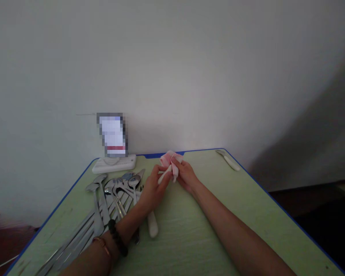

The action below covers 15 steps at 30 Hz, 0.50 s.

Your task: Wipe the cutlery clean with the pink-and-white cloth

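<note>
Over the far middle of the table, my left hand [155,188] is closed around the pale handle of a white-handled utensil [163,176]. The utensil's head is hidden in a pink cloth [169,156], so I cannot tell its kind. My right hand [186,175] grips the cloth, which is folded around that end. Beside my left forearm lies a loose pile of metal cutlery [115,191], with spoons, forks and a knife among it. Another white handle [152,225] sticks out of the pile under my left wrist.
A single white-handled utensil [229,161] lies near the far right corner. At the far left, a phone with a blurred screen [113,134] leans in a white stand [115,164]. The green table [207,237] has a blue edge, and a wall [189,76] rises behind it.
</note>
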Each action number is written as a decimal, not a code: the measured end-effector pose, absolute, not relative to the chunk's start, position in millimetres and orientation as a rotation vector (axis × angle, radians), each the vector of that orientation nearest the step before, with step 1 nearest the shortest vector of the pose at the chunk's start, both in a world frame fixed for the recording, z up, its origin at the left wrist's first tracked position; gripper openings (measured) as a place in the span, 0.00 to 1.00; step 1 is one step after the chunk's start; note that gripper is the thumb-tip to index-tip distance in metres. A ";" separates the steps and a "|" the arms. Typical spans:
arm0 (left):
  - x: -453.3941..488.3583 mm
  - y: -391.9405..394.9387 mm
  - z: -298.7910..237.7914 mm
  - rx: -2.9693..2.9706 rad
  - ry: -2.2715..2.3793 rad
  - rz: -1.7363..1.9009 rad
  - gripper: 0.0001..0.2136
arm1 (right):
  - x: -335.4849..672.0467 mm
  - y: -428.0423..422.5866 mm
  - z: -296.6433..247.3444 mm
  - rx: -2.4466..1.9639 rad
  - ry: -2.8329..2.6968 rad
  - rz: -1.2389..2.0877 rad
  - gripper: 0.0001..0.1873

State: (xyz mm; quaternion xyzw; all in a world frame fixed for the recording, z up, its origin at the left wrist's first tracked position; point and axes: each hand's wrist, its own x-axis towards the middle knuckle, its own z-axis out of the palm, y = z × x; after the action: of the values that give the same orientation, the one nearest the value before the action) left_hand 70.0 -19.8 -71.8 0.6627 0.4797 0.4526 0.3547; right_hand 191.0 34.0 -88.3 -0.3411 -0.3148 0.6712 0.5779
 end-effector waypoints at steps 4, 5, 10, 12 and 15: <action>70.5 -20.4 -72.1 1.736 1.294 1.169 0.10 | 188.3 36.2 -91.7 -0.819 -0.743 1.440 0.15; 70.5 -20.3 -72.7 1.737 1.300 1.172 0.10 | 187.9 36.4 -92.1 -0.826 -0.746 1.417 0.15; 71.0 -21.3 -73.9 1.766 1.273 1.134 0.11 | 188.1 36.4 -91.6 -0.837 -0.734 1.368 0.16; 71.4 -22.5 -72.5 1.771 1.245 1.122 0.10 | 188.5 35.8 -90.5 -0.835 -0.729 1.374 0.17; 71.8 -23.8 -71.0 1.762 1.194 1.126 0.09 | 189.3 34.6 -88.3 -0.830 -0.714 1.427 0.18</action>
State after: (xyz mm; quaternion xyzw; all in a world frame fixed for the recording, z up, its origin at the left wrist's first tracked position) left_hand 71.8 -23.8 -71.0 0.6832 0.4628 0.4364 0.3586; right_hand 189.3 34.6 -88.3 -0.3612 -0.3108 0.6213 0.6221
